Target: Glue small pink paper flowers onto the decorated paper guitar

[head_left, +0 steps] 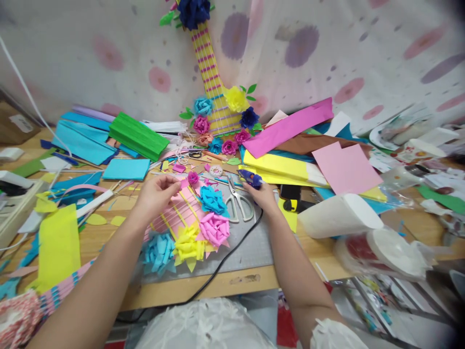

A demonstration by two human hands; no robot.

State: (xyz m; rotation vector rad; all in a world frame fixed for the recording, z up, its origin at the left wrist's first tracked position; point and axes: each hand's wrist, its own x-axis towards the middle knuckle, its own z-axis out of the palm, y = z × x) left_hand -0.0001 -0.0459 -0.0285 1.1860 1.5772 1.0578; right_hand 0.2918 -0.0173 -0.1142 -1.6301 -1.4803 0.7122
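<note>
My left hand (157, 193) pinches a small pink paper piece at the top of a pink paper craft (181, 213) lying on a grey cutting mat (250, 242). The craft carries blue, pink and yellow paper flowers (214, 228) and a small magenta flower (193, 178). My right hand (262, 195) is closed round a blue glue gun (250, 178), whose black cord (232, 252) runs off the table's front edge. Scissors (238, 201) lie open between the hands.
A yellow guitar-shaped paper craft with flowers (214, 92) leans on the spotted cloth backdrop. Crepe paper rolls and sheets, green (136, 135), blue (83, 140), pink (290, 126) and yellow (58, 245), cover the wooden table. A white paper roll (337, 218) and plastic bags lie on the right.
</note>
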